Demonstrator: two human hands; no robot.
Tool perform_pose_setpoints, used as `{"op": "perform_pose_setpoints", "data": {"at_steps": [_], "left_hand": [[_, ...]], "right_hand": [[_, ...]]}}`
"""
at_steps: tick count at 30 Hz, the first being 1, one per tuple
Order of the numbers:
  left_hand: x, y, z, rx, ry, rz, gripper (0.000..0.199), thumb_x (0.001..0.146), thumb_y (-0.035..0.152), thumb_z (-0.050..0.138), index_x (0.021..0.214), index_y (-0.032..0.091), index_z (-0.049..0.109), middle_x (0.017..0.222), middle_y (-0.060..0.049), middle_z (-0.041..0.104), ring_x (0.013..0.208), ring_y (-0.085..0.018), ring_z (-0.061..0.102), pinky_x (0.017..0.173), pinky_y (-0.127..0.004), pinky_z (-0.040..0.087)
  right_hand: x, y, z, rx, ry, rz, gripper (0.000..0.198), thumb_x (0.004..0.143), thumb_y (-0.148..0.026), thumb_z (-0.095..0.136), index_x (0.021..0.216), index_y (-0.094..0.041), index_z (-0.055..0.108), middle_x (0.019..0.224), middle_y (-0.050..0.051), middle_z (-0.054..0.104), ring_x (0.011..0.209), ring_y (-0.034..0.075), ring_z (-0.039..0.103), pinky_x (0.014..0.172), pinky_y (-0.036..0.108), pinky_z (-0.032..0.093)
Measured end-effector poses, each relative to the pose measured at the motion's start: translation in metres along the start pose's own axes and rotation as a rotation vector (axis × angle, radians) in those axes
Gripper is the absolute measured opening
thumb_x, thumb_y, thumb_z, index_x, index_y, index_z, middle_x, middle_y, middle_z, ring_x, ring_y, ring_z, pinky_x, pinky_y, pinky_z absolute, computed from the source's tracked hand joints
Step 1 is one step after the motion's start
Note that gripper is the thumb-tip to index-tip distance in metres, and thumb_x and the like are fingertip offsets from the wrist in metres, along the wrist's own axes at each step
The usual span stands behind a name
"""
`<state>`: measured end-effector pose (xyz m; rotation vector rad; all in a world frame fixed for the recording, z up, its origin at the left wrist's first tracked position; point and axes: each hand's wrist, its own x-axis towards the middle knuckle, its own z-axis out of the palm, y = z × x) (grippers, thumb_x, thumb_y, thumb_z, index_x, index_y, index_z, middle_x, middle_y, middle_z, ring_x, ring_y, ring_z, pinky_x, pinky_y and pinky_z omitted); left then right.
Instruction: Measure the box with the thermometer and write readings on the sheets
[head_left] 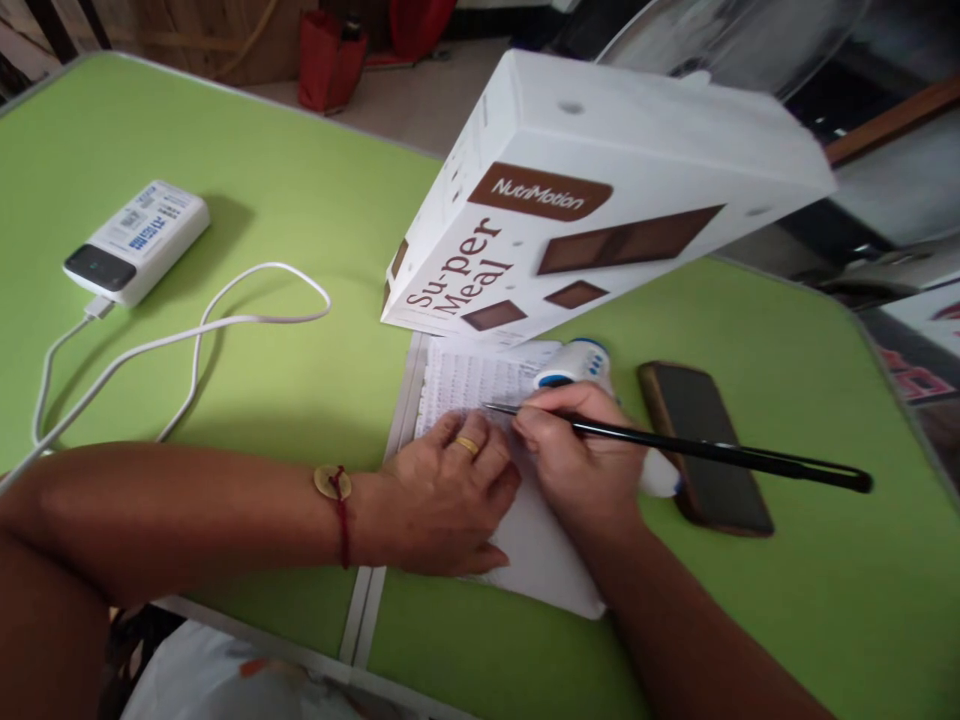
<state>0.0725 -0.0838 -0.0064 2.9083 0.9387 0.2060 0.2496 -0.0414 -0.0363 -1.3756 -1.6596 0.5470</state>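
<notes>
A black pen (pixel 675 447) sits between the thumb and fingers of my right hand (pixel 581 460), its metal tip at the paper. The sheet of paper (pixel 551 550) lies on the table and bears dense rows of small writing or print on its upper part. Across its left side rests my left hand (pixel 450 500), fingers bent and lying on the page, with nothing visible in it. Partly hidden behind my right hand is a white and blue object (pixel 574 362), whose kind I cannot make out. A dark phone (pixel 705 440) in a brown case lies right of that hand.
A white NutriMotion Super Meal box (pixel 600 130) stands beyond the paper. At the left, a white power bank (pixel 139 240) lies with a white cable (pixel 262 320) plugged in. The green folding table (pixel 285 390) has a metal seam. On the floor behind is a red bag (pixel 330 60).
</notes>
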Motion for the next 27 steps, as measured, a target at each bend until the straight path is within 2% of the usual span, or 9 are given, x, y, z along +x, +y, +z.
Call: {"op": "perform_pose_setpoints", "data": {"at_steps": [4,9,18,20,21,23,24,26,27], "left_hand": [[0.001,0.001,0.004,0.011,0.022,0.002,0.077,0.093,0.058,0.056,0.139,-0.002,0.049,0.143,-0.026,0.047,0.134,-0.041,0.044,0.113,-0.049,0.031],[0.001,0.002,0.007,0.015,0.067,-0.006,0.078,0.091,0.059,0.058,0.139,-0.002,0.049,0.142,-0.027,0.048,0.133,-0.040,0.044,0.113,-0.050,0.030],[0.001,0.001,0.009,-0.023,0.096,-0.009,0.077,0.088,0.055,0.064,0.138,-0.002,0.048,0.143,-0.027,0.046,0.134,-0.041,0.043,0.115,-0.051,0.031],[0.005,-0.001,-0.006,-0.143,0.102,0.000,0.063,0.089,0.045,0.067,0.133,0.001,0.052,0.139,-0.024,0.051,0.132,-0.039,0.046,0.113,-0.050,0.036],[0.007,-0.001,-0.018,-0.244,0.122,0.022,0.047,0.091,0.036,0.065,0.126,0.005,0.056,0.132,-0.021,0.056,0.128,-0.035,0.051,0.109,-0.047,0.041],[0.006,0.000,-0.048,-0.623,0.159,-0.025,0.025,0.094,0.033,0.062,0.105,0.011,0.060,0.110,-0.013,0.064,0.107,-0.023,0.062,0.096,-0.034,0.052],[0.003,0.002,-0.064,-0.821,0.191,-0.059,0.017,0.097,0.031,0.058,0.095,0.014,0.058,0.095,-0.008,0.065,0.091,-0.018,0.064,0.082,-0.029,0.056],[-0.008,0.007,-0.089,-1.019,0.248,-0.133,0.027,0.104,0.038,0.041,0.092,0.019,0.056,0.075,-0.001,0.060,0.064,-0.014,0.060,0.058,-0.028,0.054],[-0.015,0.009,-0.097,-1.008,0.280,-0.082,0.029,0.104,0.041,0.040,0.097,0.020,0.058,0.072,0.000,0.059,0.061,-0.014,0.060,0.055,-0.028,0.052]], "right_hand": [[0.004,-0.013,0.002,-0.028,0.028,-0.048,0.008,0.070,-0.022,0.061,0.063,-0.023,0.057,0.054,-0.004,0.056,0.050,0.013,0.050,0.050,0.026,0.043],[0.006,-0.014,0.001,-0.030,0.016,-0.086,0.008,0.071,-0.022,0.060,0.064,-0.023,0.057,0.054,-0.005,0.057,0.049,0.012,0.051,0.048,0.025,0.044],[0.008,-0.016,0.000,-0.036,-0.005,-0.029,0.008,0.071,-0.026,0.060,0.064,-0.025,0.056,0.055,-0.003,0.058,0.051,0.015,0.052,0.050,0.029,0.044],[0.009,-0.017,-0.002,0.006,-0.023,0.001,0.009,0.072,-0.026,0.061,0.065,-0.025,0.056,0.056,-0.002,0.058,0.053,0.016,0.052,0.052,0.030,0.044],[0.010,-0.017,-0.002,0.041,-0.041,0.023,0.009,0.073,-0.026,0.061,0.065,-0.025,0.056,0.057,-0.002,0.058,0.055,0.016,0.052,0.052,0.031,0.044],[0.011,-0.018,-0.004,0.111,-0.089,0.080,0.010,0.074,-0.027,0.062,0.066,-0.025,0.056,0.058,-0.002,0.055,0.056,0.016,0.051,0.053,0.031,0.043],[0.012,-0.019,-0.004,0.128,-0.098,0.110,0.010,0.075,-0.025,0.061,0.067,-0.025,0.055,0.058,-0.002,0.053,0.057,0.015,0.050,0.055,0.031,0.044],[0.014,-0.019,-0.003,0.161,-0.055,0.113,0.012,0.077,-0.023,0.059,0.067,-0.025,0.052,0.057,-0.004,0.048,0.058,0.014,0.048,0.058,0.030,0.044],[0.016,-0.019,-0.003,0.182,-0.062,0.091,0.013,0.077,-0.022,0.060,0.067,-0.025,0.052,0.057,-0.005,0.047,0.058,0.013,0.047,0.059,0.029,0.044]]}}
